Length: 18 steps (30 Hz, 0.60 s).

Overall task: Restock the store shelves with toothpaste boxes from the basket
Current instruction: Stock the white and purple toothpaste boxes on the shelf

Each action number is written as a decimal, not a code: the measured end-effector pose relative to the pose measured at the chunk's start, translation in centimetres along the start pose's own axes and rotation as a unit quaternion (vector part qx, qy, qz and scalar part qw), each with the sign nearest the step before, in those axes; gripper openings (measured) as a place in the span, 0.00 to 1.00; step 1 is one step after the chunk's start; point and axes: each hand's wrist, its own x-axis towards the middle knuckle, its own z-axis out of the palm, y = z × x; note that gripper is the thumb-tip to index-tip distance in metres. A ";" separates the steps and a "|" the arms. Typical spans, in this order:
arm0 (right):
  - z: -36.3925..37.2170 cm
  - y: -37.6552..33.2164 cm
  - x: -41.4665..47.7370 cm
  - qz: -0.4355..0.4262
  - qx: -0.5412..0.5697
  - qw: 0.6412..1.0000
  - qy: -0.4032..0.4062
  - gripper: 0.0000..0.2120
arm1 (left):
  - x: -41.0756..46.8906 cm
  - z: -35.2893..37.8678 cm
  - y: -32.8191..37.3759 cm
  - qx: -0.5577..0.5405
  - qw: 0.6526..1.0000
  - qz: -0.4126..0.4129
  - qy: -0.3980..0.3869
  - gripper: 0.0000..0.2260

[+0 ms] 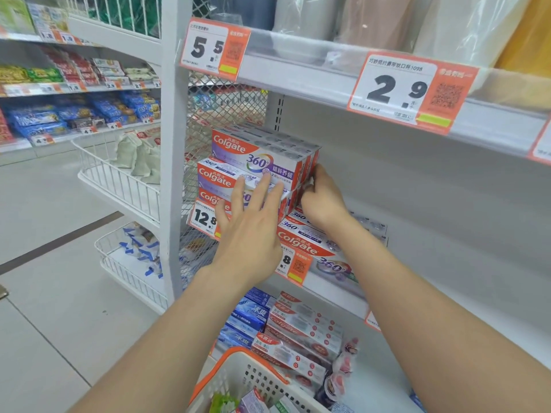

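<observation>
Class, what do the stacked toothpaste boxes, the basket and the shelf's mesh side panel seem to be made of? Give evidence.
Toothpaste boxes: likely glossy printed cardboard; crisp folded edges.
Basket: probably moulded plastic; perforated white wall, orange rim.
Mesh panel: apparently painted metal; thin diamond lattice.

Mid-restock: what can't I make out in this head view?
Basket: head view, cut by the bottom edge; contents mostly unseen.
Bottom Colgate box: head view, front mostly behind the left hand.
Right hand: fingertips hidden at the end of the Colgate stack; grip unclear.
Price tag: digits partly behind the left hand.
</observation>
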 end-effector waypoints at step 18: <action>-1.7 3.8 -16.3 -0.250 -0.050 0.964 0.072 0.11 | -4.7 -1.6 0.1 -0.070 0.986 0.145 0.045 0.09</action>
